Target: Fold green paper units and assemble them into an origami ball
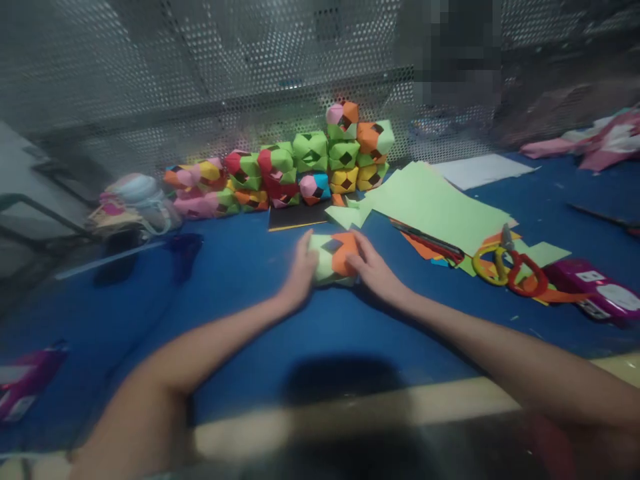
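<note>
Bare forearms (pixel 215 340) stretch closest to me across the near edge of the tabletop (pixel 240 267), and between the two hands at their ends I have a folded paper cube (pixel 326 260). Left hand (pixel 303 265) presses its pale green side, right hand (pixel 373 267) its orange side, so both are closed in around it. It sits near the middle of the blue surface; whether its underside touches down, I cannot tell from here. Just beyond it I see a black sheet (pixel 295 217), and behind that a row of stacked paper cubes (pixel 310 150) in green, pink, red, orange and yellow, close to a perforated metal panel (pixel 280 47). To the right, pale green sheets (pixel 425 200) lie spread out, with a red and black cutter (pixel 430 243) along their near edge. Further right are scissors (pixel 487 265) with yellow and red handles, just beside a magenta box (pixel 603 290)
</note>
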Tool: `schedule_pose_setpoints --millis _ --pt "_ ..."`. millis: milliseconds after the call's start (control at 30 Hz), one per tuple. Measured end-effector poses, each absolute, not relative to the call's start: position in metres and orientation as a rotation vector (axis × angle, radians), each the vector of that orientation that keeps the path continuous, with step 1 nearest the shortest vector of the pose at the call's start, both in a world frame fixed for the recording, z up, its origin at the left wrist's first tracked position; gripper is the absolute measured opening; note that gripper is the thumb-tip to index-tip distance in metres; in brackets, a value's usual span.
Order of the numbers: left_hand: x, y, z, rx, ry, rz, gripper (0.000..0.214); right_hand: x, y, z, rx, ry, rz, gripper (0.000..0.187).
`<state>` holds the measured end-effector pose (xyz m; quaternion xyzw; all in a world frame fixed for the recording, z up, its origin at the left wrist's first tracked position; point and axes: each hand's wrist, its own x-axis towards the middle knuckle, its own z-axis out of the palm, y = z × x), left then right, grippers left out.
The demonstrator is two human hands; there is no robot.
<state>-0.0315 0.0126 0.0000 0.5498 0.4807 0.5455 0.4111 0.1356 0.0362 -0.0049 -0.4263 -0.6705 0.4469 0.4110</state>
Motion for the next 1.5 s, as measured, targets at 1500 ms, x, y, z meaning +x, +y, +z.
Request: schedule_pose_setpoints --millis 1500 --pt "-0.050 0.057 -0.008 1.204 1.326 1.772 0.047 0.049 0.093 -0.020 -0.864 -1.318 0.982 0.059"
